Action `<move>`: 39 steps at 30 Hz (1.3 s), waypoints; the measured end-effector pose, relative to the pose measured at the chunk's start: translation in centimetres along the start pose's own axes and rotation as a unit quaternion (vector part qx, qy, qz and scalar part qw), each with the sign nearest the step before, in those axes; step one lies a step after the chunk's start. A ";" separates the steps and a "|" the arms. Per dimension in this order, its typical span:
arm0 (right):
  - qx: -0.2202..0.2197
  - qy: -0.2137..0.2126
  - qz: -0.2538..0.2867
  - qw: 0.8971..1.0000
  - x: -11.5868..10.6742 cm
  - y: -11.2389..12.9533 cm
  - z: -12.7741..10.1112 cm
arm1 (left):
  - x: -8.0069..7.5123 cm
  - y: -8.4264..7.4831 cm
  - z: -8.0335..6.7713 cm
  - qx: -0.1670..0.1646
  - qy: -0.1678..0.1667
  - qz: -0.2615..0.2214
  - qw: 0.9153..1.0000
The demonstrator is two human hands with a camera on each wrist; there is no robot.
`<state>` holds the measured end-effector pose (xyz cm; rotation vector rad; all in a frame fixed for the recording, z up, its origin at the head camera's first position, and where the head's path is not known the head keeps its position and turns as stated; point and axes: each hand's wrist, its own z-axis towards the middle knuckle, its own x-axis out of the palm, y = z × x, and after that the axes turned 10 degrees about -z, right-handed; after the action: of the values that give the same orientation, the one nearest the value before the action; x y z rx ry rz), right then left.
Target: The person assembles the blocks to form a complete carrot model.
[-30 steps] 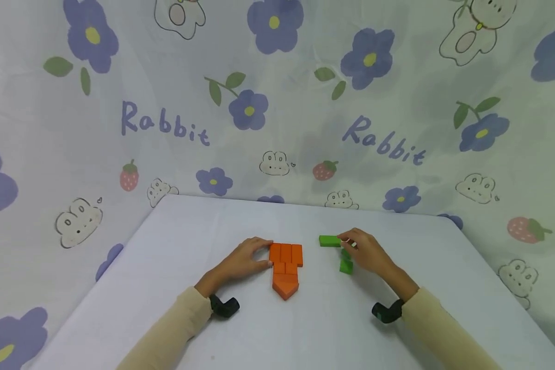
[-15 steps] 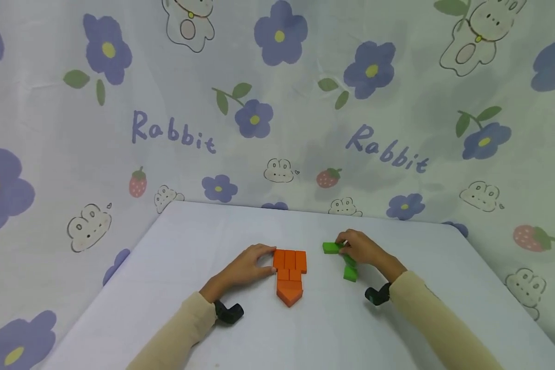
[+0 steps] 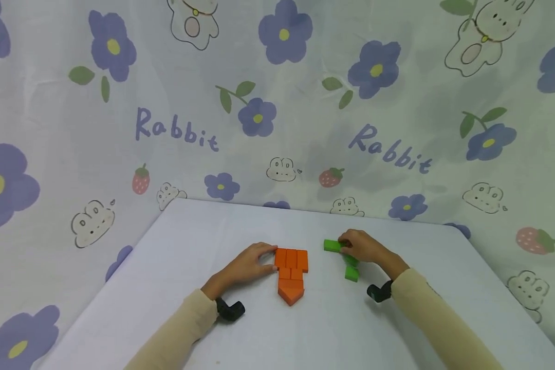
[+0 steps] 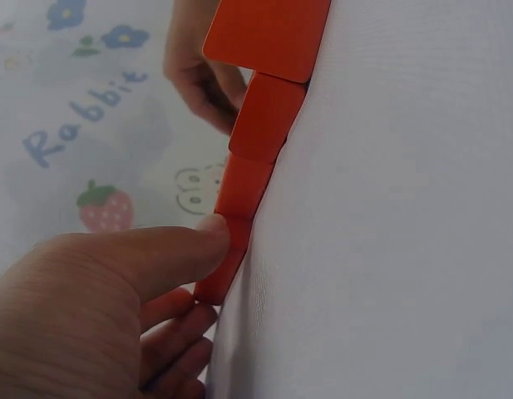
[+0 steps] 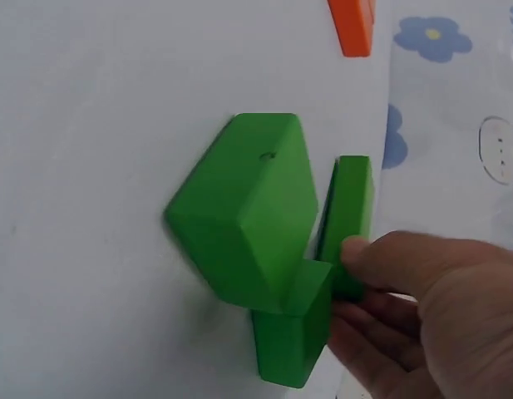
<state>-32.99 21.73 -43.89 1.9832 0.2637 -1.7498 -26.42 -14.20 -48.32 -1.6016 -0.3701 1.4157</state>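
Note:
On the white table lies a flat arrow-like shape of several orange blocks (image 3: 290,275), its point toward me. My left hand (image 3: 247,264) is at its upper left, thumb and fingertips at the two ends of the leftmost orange block (image 4: 225,270). To the right are a long green block (image 3: 331,245) and other green blocks (image 3: 351,274). My right hand (image 3: 363,245) pinches the right end of the long one, thumb on top in the right wrist view. There, a large angular green block (image 5: 256,208) and a smaller green block (image 5: 293,341) stand beside it; the hand partly hides them in the head view.
A pale curtain (image 3: 277,113) printed with flowers and rabbits hangs behind the table (image 3: 314,339). Black wrist cameras, the left one (image 3: 230,310) and the right one (image 3: 379,292), stick out below the hands. White table surface lies between the orange and green groups.
The head view has shifted slightly. My right hand has settled further over the long green block, its fingers now covering more of that block's right end. The left hand stays at the orange blocks.

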 end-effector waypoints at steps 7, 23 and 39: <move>-0.021 -0.060 0.028 0.998 -0.7 0.2 0.2 | 0.1 0.3 0.2 0.009 0.004 0.001 1.000; -0.078 -0.072 0.045 0.993 -0.5 5.9 2.8 | 0.1 0.6 0.4 0.006 0.004 0.007 1.000; -0.031 -0.001 0.053 0.998 2.0 7.8 5.8 | 0.0 0.5 0.3 0.005 0.011 0.004 1.000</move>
<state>-34.30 11.89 -44.45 1.9157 0.2058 -1.6587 -26.89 -14.33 -48.63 -1.6107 -0.3453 1.4027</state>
